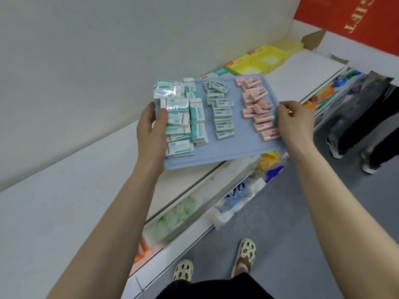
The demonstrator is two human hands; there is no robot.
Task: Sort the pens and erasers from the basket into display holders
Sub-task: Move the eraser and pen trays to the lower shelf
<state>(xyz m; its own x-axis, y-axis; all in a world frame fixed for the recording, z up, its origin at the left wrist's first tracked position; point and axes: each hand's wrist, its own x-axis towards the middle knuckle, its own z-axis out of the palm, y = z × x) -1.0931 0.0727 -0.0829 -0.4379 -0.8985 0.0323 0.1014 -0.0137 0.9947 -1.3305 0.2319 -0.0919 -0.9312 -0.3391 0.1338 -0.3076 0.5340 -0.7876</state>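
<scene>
Blue tray (226, 152) is held w/ both hands over the front edge of the white shelf (64, 190). Can't tell if its far end rests on the shelf or hangs above it.

L hand (151, 124) grips the tray's left edge. The thumb lies on top against the white-and-teal erasers (183, 117); the other fingers go under the tray and are hidden. R hand (295, 124) grips the right edge, fingers curled over the rim just beside the pink erasers (257, 104). Its fingertips are blurred, so contact w/ an eraser is unclear.

Three groups lie on the tray:
- White-and-teal ones, in shiny clear wrap, are heaped on the left and cover the tray's far-left corner.
- Grey-green erasers (222, 108) form a loose column down the middle.
- Pink ones form a ragged column on the right.

Print on the sleeves is too small to read.

Behind the tray, yellow packs (259, 61) sit on the shelf, w/ a teal-and-white pack next to them partly hidden by the tray. Further back is a cardboard box (313, 39), only a flap showing. A red sign (356, 18) at top right is cut off by the frame, so the lettering is incomplete.

Below the shelf is a lower tier w/ plastic-wrapped goods (233, 203), blurry, contents not identifiable. The tray's near-right corner covers part of it.

At right are another person's legs (367, 130) in dark trousers, cut off above. At the bottom are the wearer's sandals (246, 253), pale and perforated, on grey floor.
</scene>
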